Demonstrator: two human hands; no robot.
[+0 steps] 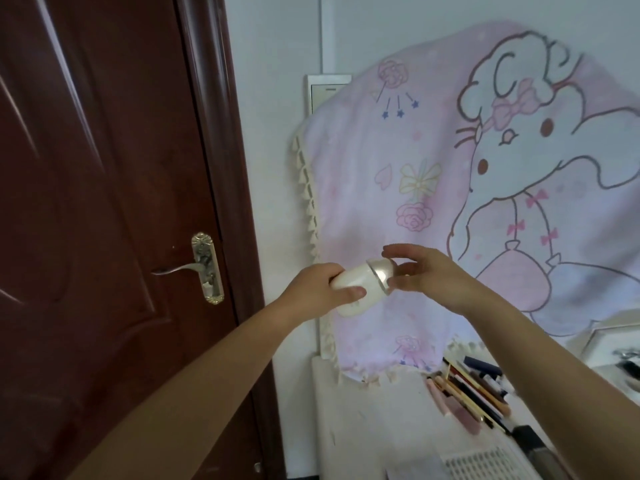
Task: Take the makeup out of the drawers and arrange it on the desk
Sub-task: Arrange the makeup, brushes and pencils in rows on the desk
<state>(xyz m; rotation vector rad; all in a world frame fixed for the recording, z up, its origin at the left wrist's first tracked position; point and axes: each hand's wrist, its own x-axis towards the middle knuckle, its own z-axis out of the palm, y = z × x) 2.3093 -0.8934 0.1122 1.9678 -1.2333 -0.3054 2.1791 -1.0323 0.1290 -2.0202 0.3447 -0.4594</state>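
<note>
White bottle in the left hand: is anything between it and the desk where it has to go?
Nothing visible blocks the way. The left hand holds the white bottle in the air in front of the pink blanket; the right hand is at its cap. Below, bare desk lies left of the row of pencils.

Pencils [474, 389] crowd the table [374, 420] on the right; its left part, toward the door [104, 202], looks open, though blurred.

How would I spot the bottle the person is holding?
Look in front of the pink cartoon blanket, right of the dark door. The left hand grips a cream bottle in mid-air; only it has a shiny rounded cap, by the right hand.
</note>
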